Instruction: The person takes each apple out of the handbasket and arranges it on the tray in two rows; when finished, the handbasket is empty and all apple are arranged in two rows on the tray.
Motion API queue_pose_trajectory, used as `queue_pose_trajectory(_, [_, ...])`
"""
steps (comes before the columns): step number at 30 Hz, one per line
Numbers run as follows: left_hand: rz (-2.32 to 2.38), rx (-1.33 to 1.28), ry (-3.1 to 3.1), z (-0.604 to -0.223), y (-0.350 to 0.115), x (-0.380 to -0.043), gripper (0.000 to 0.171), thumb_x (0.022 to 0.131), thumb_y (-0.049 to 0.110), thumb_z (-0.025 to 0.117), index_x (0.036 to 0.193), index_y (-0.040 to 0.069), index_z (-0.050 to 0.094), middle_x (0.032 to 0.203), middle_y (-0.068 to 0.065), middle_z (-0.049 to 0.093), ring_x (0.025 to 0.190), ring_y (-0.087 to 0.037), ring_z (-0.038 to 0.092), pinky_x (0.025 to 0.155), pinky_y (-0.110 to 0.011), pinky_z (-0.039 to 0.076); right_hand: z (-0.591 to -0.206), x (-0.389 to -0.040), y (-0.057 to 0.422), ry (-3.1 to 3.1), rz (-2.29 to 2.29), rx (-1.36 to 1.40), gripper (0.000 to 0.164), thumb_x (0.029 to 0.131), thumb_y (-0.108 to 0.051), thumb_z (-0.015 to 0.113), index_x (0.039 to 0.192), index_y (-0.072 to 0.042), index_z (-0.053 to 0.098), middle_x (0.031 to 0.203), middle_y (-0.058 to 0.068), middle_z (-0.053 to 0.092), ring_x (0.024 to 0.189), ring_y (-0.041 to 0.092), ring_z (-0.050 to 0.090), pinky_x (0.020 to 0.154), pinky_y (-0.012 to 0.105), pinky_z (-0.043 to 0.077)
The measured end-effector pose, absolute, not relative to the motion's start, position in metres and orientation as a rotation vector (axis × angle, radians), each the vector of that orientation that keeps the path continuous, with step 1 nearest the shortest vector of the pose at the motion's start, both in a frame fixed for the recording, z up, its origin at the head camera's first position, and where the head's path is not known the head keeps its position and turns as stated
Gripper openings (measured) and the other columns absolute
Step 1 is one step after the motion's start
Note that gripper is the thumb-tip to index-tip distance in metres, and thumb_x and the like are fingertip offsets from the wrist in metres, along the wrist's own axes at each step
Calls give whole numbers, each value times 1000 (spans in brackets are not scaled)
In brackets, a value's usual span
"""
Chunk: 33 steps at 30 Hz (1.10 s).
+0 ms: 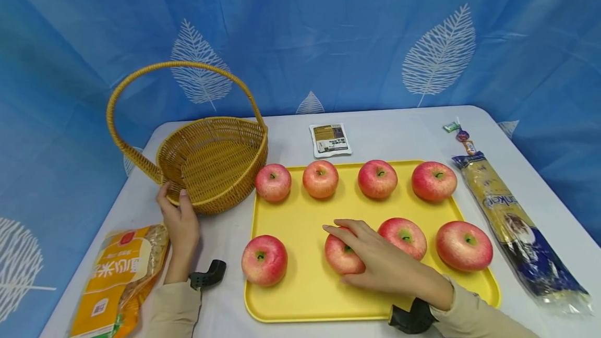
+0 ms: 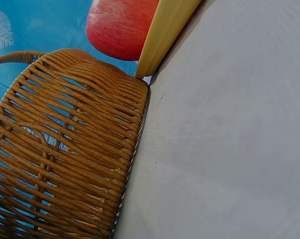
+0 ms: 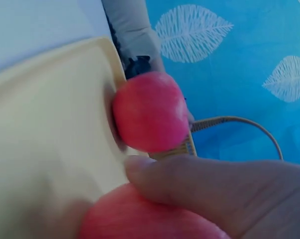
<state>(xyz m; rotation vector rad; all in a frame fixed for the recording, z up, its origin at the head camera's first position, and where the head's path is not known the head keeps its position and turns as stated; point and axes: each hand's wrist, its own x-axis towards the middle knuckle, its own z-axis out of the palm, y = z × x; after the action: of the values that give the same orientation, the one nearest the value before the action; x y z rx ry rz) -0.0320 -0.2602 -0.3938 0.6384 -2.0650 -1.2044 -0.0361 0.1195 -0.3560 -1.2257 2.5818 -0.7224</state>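
My right hand (image 1: 375, 260) grips a red apple (image 1: 340, 254) on the yellow tray (image 1: 305, 301), fingers over its top and thumb along its near side. In the right wrist view the thumb lies against that apple (image 3: 150, 216), and another apple (image 3: 150, 112) sits beyond it. My left hand (image 1: 182, 223) holds the near rim of a wicker basket (image 1: 244, 186), close to the foot of its tall handle. Within the basket only the woven bottom shows. Several more apples lie on the tray, among them one at the front left (image 1: 264, 260) and one beside my right hand (image 1: 403, 238).
An orange food bag (image 1: 117, 280) lies at the left below the basket. Behind the tray is a small white-and-brown packet (image 1: 330, 140). Along the right lie a long gold-and-blue bag (image 1: 521, 228) and small wrapped candies (image 1: 462, 135). A blue leaf-patterned curtain (image 1: 328, 30) hangs behind the table.
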Motion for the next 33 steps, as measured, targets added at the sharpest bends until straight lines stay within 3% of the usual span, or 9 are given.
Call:
queue_pose_trajectory(12, [-1207, 635, -2069, -395, -262, -34, 49, 96, 33, 35, 137, 9, 25, 145, -15, 27, 135, -26, 24, 111, -44, 18, -369, -34, 102, 2663, -753, -1275, 73, 77, -46, 66, 139, -28, 33, 139, 2, 34, 122, 13, 36, 92, 33, 44])
queue_pose_trajectory(16, [-1210, 640, -2073, -396, -262, -33, 49, 96, 33, 35, 137, 9, 25, 145, -15, 27, 135, -26, 23, 111, -44, 17, -368, -34, 105, 2674, -748, -1263, 76, 75, -51, 65, 139, -30, 31, 142, 4, 31, 128, 19, 32, 98, 42, 39])
queue_pose_trajectory(19, [-1218, 649, -2074, -397, -262, -32, 49, 96, 33, 35, 137, 9, 24, 145, -15, 27, 135, -26, 23, 111, -44, 17, -362, -34, 114, 2681, -757, -1226, 79, 73, -55, 65, 140, -36, 27, 145, 4, 26, 133, 24, 27, 99, 50, 34])
queue_pose_trajectory(22, [-1220, 648, -2075, -398, -262, -31, 49, 96, 33, 35, 137, 9, 24, 145, -15, 26, 135, -26, 23, 111, -44, 17, -354, -38, 130, 2728, -759, -1191, 79, 73, -57, 65, 140, -37, 26, 146, 3, 24, 132, 25, 28, 95, 53, 38])
queue_pose_trajectory(27, [-1213, 647, -2072, -398, -262, -31, 49, 96, 33, 35, 137, 9, 24, 144, -17, 27, 135, -26, 24, 111, -43, 17, -347, -49, 163, 2834, -711, -1146, 83, 67, -56, 70, 138, -29, 35, 142, 6, 28, 123, 27, 35, 88, 52, 42])
queue_pose_trajectory(33, [-1220, 656, -2062, -397, -261, -32, 49, 96, 33, 35, 137, 10, 25, 144, -16, 28, 135, -24, 24, 111, -41, 18, -350, -53, 195, 2806, -708, -988, 87, 63, -53, 74, 137, -32, 35, 140, 10, 32, 123, 33, 33, 86, 57, 42])
